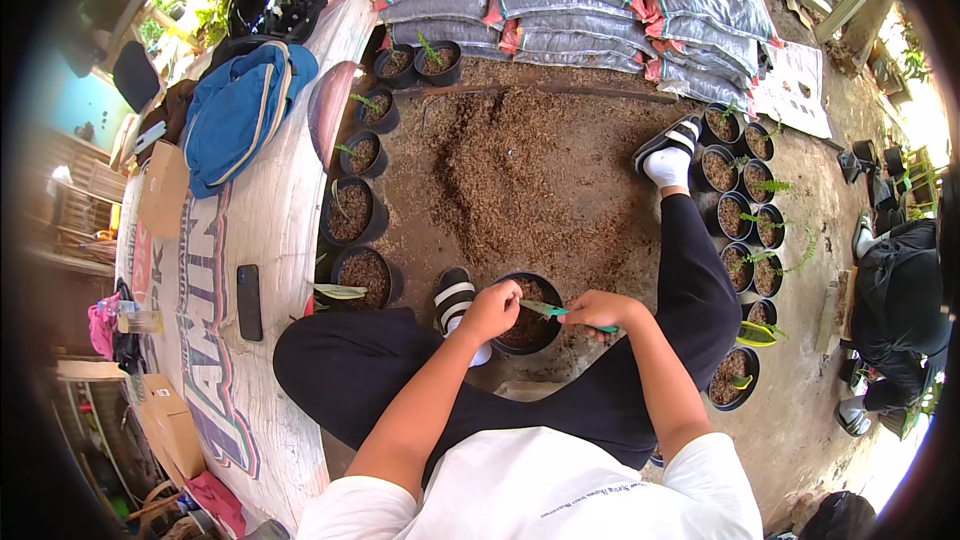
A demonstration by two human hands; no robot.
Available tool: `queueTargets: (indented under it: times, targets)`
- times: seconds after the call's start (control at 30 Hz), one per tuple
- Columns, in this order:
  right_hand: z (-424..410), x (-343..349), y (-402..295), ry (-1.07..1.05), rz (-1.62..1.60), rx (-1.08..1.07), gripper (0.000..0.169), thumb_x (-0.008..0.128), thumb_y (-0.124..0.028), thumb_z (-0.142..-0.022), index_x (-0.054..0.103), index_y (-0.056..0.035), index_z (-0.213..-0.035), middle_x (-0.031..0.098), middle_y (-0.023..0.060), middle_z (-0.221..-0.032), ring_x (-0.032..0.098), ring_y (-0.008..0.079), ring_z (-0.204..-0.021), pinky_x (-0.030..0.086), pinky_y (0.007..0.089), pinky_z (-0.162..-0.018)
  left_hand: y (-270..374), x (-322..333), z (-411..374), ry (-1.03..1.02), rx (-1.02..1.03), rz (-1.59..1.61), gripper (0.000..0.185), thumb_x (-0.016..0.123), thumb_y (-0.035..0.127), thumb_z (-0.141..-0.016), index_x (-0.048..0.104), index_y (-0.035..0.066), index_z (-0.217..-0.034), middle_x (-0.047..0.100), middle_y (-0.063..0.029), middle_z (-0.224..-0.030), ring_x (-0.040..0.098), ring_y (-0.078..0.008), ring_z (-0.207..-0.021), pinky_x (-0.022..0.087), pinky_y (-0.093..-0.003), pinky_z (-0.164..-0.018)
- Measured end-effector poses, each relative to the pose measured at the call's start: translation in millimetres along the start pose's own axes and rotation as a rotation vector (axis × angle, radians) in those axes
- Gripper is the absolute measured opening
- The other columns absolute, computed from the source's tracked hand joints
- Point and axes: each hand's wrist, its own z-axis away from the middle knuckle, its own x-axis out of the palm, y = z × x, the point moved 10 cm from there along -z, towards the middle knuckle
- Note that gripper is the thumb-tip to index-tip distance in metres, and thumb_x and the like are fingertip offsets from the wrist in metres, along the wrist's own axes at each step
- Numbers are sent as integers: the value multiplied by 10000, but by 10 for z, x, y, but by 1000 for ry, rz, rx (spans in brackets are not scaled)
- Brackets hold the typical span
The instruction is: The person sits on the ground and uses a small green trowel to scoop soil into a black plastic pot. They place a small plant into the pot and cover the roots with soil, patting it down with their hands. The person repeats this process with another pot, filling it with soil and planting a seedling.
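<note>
My left hand pinches one end of a narrow pale green leaf cutting above a round black plastic pot. Brown soil mix partly fills this pot, which stands between my legs. From the right, my right hand is closed around a green-handled tool, perhaps a knife or cutter; its tip meets the leaf, and where leaf ends and blade begins is hard to tell. My fingers hide part of the handle.
A heap of loose potting mix covers the ground ahead. Potted ferns and leaf cuttings line both sides, including a filled pot at left. Stacked sacks stand behind. A phone and blue backpack lie left; another person sits right.
</note>
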Motion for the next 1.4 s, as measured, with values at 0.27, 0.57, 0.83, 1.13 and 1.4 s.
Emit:
queueTargets:
  times: [0.27, 0.57, 0.83, 1.13, 1.4]
  targets:
    - [231, -624, 73, 127, -399, -131, 418, 648, -418, -989, 712, -7, -1036, 522, 21, -595, 517, 137, -459, 428, 309, -441, -230, -742, -90, 477, -152, 94, 118, 644, 94, -921, 641, 53, -1032, 667, -139, -800, 648, -273, -707, 518, -377, -673]
    - [-629, -1396, 969, 891, -286, 48, 299, 564, -271, -1043, 536, 26, -1049, 590, 106, -744, 614, 199, -560, 490, 380, -522, 46, 443, 129, -113, 200, -582, 460, 650, 193, -860, 596, -6, -1272, 576, -199, -1324, 528, -368, -1279, 460, -460, -1036]
    - [-1243, -1438, 1133, 949, -307, 82, 311, 593, -289, -1018, 497, 6, -1034, 651, 164, -786, 651, 250, -540, 526, 393, -490, -83, 644, 25, -572, -92, -615, 510, 681, 200, -839, 600, 32, -1313, 569, -178, -1355, 511, -322, -1304, 453, -454, -1018]
    - [-2248, -1459, -228, 872, -297, -97, 446, 614, -290, -1010, 493, 9, -1318, 671, 153, -787, 677, 231, -532, 553, 366, -475, -23, 583, 129, -301, 165, -720, 733, 735, 233, -805, 469, 0, -1448, 444, -205, -1496, 432, -350, -1384, 366, -496, -1130]
    - [-2464, -1212, -747, 894, 276, -204, 467, 610, -297, -986, 537, 15, -1326, 700, 237, -933, 721, 368, -790, 557, 468, -672, 16, 597, 30, -287, 187, -737, 698, 713, 238, -825, 482, 9, -1443, 468, -204, -1483, 442, -340, -1372, 336, -499, -1148]
